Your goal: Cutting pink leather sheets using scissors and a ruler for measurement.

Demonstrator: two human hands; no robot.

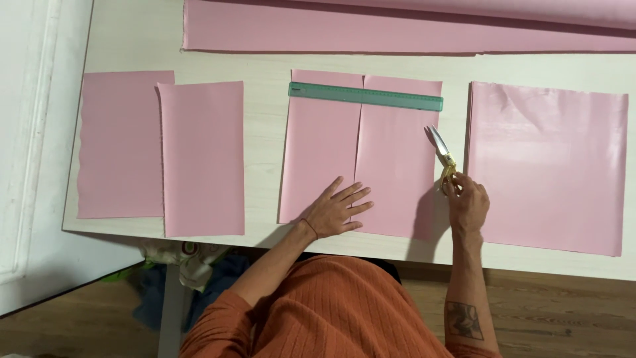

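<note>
White table (265, 66): left hand (334, 211) flat on pink sheet (321, 146), right hand (468, 202) gripping scissors (440, 151).

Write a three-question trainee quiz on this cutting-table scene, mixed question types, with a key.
1. True or false: the left hand lies flat on the two pink pieces in the middle of the table.
2. What does the right hand hold? A) the green ruler B) the gold-handled scissors C) a pencil
3. Fill in: the green ruler lies across the ______ end of the two middle pieces.

Key:
1. True.
2. B, the gold-handled scissors, blades pointing away from the person.
3. Far (top).
</note>
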